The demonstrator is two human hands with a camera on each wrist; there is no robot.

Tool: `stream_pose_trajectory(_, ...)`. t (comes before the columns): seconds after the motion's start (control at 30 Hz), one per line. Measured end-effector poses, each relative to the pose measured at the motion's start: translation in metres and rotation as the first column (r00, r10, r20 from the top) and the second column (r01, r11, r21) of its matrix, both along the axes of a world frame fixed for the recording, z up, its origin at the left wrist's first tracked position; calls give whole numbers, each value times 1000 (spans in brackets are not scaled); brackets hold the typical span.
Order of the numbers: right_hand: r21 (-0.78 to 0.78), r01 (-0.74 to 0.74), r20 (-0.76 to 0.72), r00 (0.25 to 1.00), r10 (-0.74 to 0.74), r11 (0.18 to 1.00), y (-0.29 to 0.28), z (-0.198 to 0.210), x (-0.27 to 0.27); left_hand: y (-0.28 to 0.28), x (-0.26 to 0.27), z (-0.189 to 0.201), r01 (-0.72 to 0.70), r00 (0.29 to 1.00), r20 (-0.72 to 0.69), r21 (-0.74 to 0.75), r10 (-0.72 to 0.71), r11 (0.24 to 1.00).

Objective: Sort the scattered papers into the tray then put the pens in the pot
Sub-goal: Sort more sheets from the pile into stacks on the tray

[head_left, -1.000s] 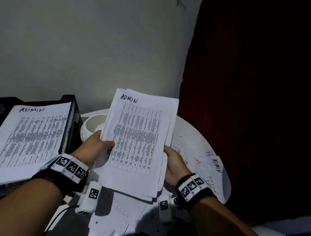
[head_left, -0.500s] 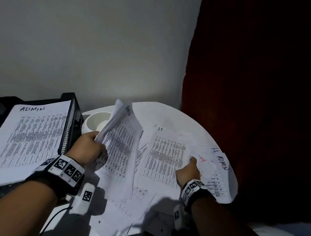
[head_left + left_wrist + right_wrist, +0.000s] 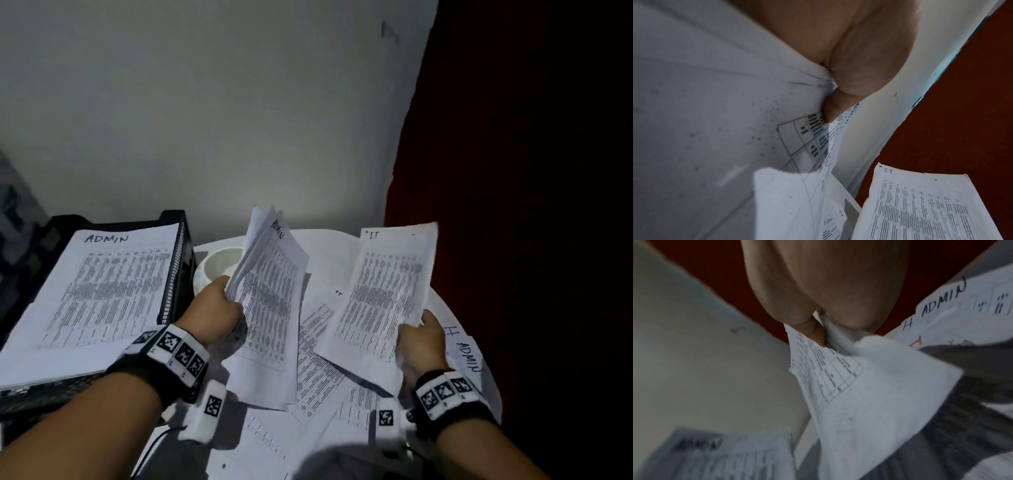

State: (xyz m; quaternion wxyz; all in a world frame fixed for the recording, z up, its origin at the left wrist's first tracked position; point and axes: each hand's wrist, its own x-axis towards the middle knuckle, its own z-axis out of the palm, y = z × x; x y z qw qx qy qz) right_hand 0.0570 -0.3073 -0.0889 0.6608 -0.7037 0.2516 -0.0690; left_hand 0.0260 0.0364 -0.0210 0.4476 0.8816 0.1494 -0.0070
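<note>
My left hand [image 3: 219, 308] grips a sheaf of ADMIN papers [image 3: 270, 291] by its left edge, held upright over the round white table [image 3: 329, 240]. In the left wrist view the thumb [image 3: 830, 110] presses on that ADMIN sheaf [image 3: 715, 113]. My right hand [image 3: 419, 337] pinches the lower right corner of a printed sheet marked IT [image 3: 383, 294], lifted off the table; the right wrist view shows the same IT sheet [image 3: 859, 394] between thumb and fingers. A black mesh tray [image 3: 173, 274] at the left holds a stack headed ADMIN [image 3: 92, 294]. The white pot [image 3: 219, 267] stands behind my left hand. No pens are visible.
More printed sheets [image 3: 318, 370] lie scattered on the table, one marked H ADMIN [image 3: 469, 356] at the right edge. A dark red curtain [image 3: 513, 205] hangs on the right and a pale wall [image 3: 205, 120] stands behind.
My right hand let go of the ADMIN sheaf, reached to the table and lifted the IT sheet. My left hand now holds the sheaf alone, turned more edge-on.
</note>
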Motion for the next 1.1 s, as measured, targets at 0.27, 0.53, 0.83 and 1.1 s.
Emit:
stream_pose_trajectory(0.27, 450, -212, 40, 975, 217, 868, 13, 37, -16, -7, -9, 20, -1, 1000, 16, -267, 6, 964)
stream_pose_trajectory(0.53, 356, -318, -97, 923, 373, 878, 54, 15, -29, -29, -18, 29, 105, 991, 17, -714, -132, 693)
stream_pose_trajectory(0.83, 62, -336, 10, 942, 336, 940, 59, 31, -23, -40, -11, 16, 92, 993, 10, -716, -121, 692)
stream_pose_trajectory(1.1, -137, -226, 297, 919, 258, 964, 66, 66, -31, -38, -14, 22, 52, 989, 148, -411, 10, 910)
